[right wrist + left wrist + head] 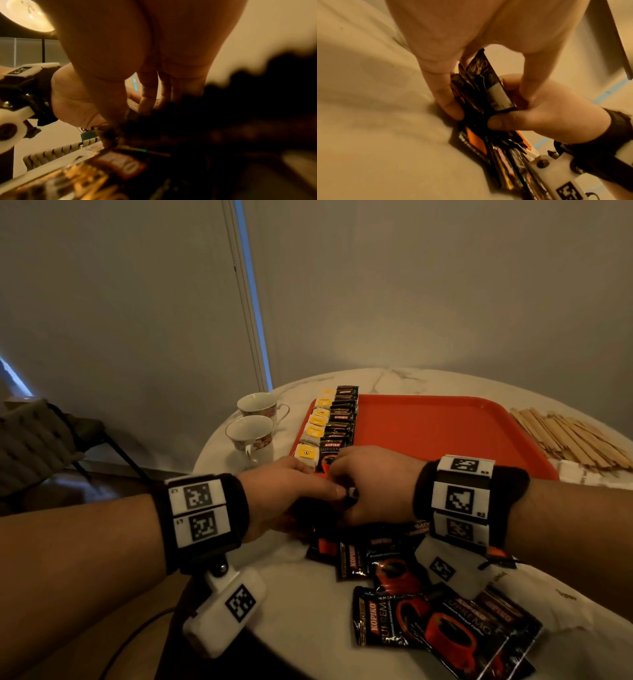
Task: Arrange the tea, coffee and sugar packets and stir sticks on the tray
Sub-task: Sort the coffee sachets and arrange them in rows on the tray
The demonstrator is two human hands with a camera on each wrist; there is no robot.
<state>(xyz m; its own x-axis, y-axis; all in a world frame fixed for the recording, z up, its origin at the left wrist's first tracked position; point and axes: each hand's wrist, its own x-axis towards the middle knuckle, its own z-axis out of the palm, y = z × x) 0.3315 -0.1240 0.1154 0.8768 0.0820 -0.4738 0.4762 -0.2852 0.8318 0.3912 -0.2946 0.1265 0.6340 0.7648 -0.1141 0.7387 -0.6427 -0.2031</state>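
Both hands are meeting just in front of the red tray (445, 429): the left hand (287, 494) and right hand (373, 484) are together gripping a stack of black coffee packets (481, 86) (standing on edge, long axes upright). Along the tray's left edge, tea bags (317, 422) and coffee sachets (340, 419) are lying in two rows running away from the person. Wooden stir sticks (572, 440) are lying right of the tray.
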